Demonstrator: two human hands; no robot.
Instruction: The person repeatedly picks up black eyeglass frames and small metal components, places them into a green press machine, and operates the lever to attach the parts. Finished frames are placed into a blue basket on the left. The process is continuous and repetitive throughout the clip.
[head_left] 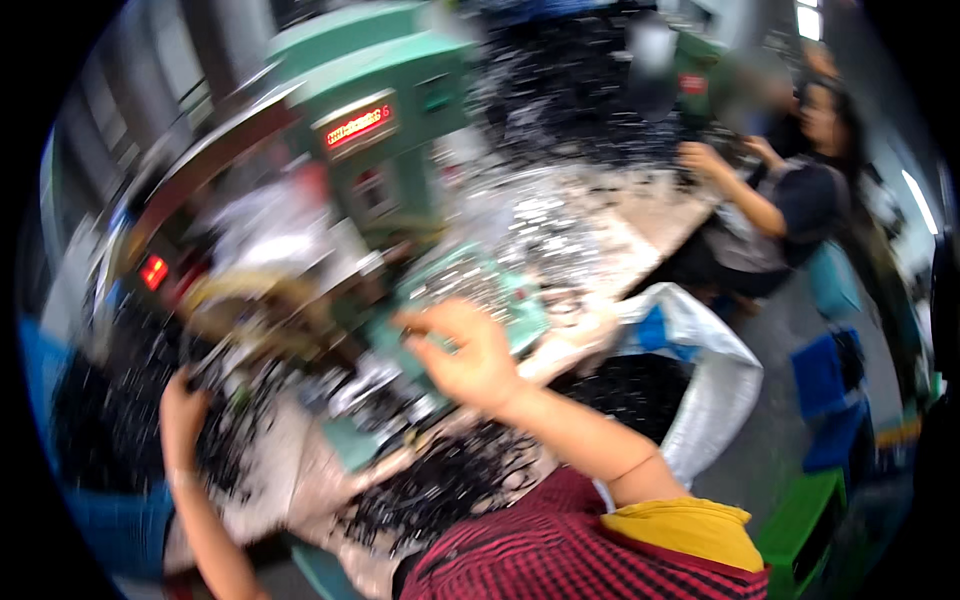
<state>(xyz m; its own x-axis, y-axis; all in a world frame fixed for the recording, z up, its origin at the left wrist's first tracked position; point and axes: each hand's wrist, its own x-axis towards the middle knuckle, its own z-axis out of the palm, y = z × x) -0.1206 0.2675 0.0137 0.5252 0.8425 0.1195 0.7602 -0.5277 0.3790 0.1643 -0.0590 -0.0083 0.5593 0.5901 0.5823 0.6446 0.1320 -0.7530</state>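
At the left, my left hand (pixel 183 415) is closed at the edge of a heap of small black pieces (pixel 120 400); blur hides what its fingers hold. My right hand (pixel 465 352) has thumb and forefinger curled together in front of the green bench machine (pixel 385 75). Anything in that pinch is too small to make out. Just beyond the right hand lies a green tray (pixel 535 325) with shiny small metal parts (pixel 465 280) in it. Between my hands is the machine's blurred working area, with a tan, rounded part (pixel 250 300).
More black pieces (pixel 450 480) lie along the near table edge. A silvery sack (pixel 715 390) with black pieces inside stands to the right. Across the table sits another person (pixel 790 210), hands raised. Blue bins (pixel 825 375) and a green crate (pixel 805 520) are at the right.
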